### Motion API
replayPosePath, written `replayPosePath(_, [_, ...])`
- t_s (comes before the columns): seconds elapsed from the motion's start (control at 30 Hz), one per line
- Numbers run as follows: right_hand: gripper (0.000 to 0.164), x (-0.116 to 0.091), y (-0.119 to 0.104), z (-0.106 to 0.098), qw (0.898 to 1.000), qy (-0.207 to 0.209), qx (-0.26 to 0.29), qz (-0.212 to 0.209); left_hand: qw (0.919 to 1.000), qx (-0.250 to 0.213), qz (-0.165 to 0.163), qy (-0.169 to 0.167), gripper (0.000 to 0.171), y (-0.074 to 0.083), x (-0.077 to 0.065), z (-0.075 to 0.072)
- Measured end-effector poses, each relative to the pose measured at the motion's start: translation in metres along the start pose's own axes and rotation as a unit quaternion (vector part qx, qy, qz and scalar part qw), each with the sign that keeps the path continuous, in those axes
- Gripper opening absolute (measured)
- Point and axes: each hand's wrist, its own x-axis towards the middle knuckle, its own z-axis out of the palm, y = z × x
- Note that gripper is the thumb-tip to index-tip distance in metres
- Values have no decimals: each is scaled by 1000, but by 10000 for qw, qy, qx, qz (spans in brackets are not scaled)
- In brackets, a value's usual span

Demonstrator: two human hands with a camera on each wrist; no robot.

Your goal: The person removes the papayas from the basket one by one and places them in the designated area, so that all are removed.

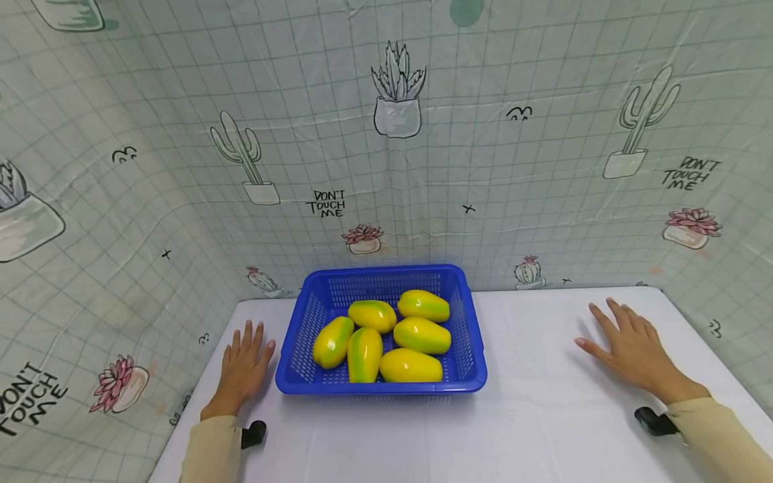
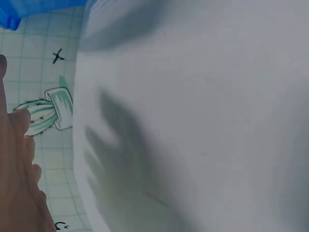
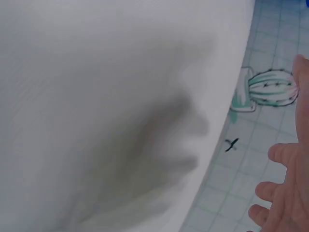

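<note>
A blue plastic basket with perforated walls stands on the white table, and several yellow-green papayas lie in it. To the basket's left, my left hand is spread with straight fingers, holding nothing. My right hand is off to the basket's right, its fingers extended and apart, also holding nothing. In the left wrist view the left hand shows at the left edge, with its shadow cast on the tabletop. The right wrist view has the right hand at the right edge, a blurred shadow beside it.
Grid-patterned cloth printed with cactus drawings hangs behind the table and along both sides. The white tabletop runs in front of the basket and out to either side. A black wrist mount sits by the right sleeve, another by the left.
</note>
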Motion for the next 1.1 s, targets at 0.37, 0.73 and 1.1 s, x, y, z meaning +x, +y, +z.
replayPosePath(0.37, [86, 19, -38, -12, 9957, 354, -167, -843, 9964, -758, 86, -365, 70, 20, 4, -14])
replayPosePath(0.73, [83, 30, -87, -27, 9873, 458, -209, -1506, 9783, -2012, 61, -499, 61, 49, 1, -25])
replayPosePath(1.1, [83, 40, -129, -34, 9765, 297, -249, -2118, 9372, -3352, -252, -925, 53, 48, -3, -29])
